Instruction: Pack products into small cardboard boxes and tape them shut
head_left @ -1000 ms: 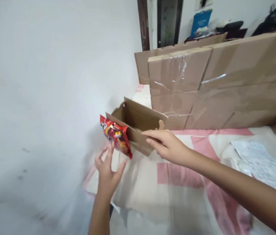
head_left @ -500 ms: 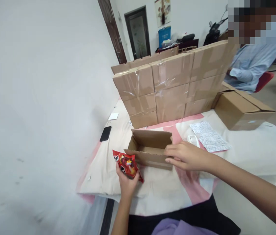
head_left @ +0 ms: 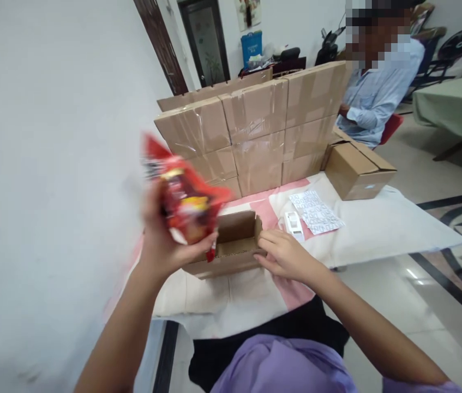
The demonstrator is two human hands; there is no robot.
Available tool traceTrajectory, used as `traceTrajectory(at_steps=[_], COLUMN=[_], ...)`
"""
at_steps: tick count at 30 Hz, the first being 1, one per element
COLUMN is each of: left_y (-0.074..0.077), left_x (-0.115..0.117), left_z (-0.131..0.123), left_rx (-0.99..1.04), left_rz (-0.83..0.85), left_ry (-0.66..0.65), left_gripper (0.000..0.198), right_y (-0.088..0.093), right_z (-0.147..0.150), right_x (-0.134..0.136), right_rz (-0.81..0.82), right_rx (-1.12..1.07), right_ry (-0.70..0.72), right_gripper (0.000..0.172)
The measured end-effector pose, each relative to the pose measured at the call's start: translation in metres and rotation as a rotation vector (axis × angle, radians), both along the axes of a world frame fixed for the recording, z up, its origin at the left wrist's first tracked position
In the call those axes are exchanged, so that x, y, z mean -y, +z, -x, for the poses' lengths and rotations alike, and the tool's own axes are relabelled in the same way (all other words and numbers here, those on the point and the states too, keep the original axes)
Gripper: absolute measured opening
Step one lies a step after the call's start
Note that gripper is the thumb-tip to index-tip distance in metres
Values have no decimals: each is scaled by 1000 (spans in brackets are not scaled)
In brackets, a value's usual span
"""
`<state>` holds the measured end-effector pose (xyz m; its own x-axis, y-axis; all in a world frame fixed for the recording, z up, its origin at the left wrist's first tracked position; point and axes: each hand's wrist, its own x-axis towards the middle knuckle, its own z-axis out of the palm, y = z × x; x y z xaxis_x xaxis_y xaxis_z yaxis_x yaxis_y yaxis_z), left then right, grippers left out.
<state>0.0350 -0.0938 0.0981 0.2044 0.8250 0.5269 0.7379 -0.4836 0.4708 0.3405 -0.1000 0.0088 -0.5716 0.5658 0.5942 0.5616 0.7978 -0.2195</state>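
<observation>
My left hand (head_left: 159, 243) is closed around a shiny red snack packet (head_left: 187, 199), raised above the left part of an open cardboard box (head_left: 228, 265). Motion blurs the packet's print. The box stands on the cloth-covered table with its top open, and the packet and hand hide its left side. At the box's right end, my right hand (head_left: 283, 254) pinches the rim between thumb and fingers. Just beyond that hand lie a small white device (head_left: 294, 225) and a white patterned sheet or pouch (head_left: 316, 212).
A tall panel of taped cardboard boxes (head_left: 259, 131) stands across the table's back. To its right sits a closed-looking carton (head_left: 359, 169). A person in a light blue shirt (head_left: 390, 93) sits behind it. A white wall (head_left: 51, 164) borders the left side.
My left hand has lifted the red packet from beside the box to above it. My right hand stays on the box's right end. The view has shifted to the right.
</observation>
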Motion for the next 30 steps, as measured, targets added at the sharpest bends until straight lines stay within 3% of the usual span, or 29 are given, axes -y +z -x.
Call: traceTrajectory(at_steps=[3,6,9,12,15,17,19,21,23,26,28,30], left_y=[7,-2,-12,-13,-7,-10,-26,-56,-92,-134,-146,-148], left_x=[-25,-44,-49,-45,-38,-31,-21,-10,0,11,14,15], left_z=[-32,-39,-33,-26,-11,7,28,46,55,50,42,35], left_rx=[-380,-746,-917,-952,-842,-667,-353,94,441,399,294,356], left_rz=[-21,-130,-163,-37,85,115,56,-94,-86,109,201,235], left_ry=[-148,-250,-393,-517,-518,-464,-288,-35,-35,-219,-253,-209], left_gripper=[93,59,44,35,30,31,32,35,47,69,74,66], right_y=[-7,-12,-13,-12,-17,-26,-40,-56,-68,-80,-83,-83], right_z=[-2,-4,-3,0,4,6,7,8,10,18,25,32], right_x=[5,9,10,8,8,7,3,-4,-14,-28,-32,-33], right_rz=[2,41,68,93,134,131,116,144,236,342,355,372], right_rx=[-68,-135,-172,-190,-212,-257,-341,-387,-369,-355,-396,-455], right_ry=[-11,-28,-29,-11,10,-12,-64,-59,20,109,100,74], right_gripper=[18,15,13,8,8,29,59,79,78,62,54,48])
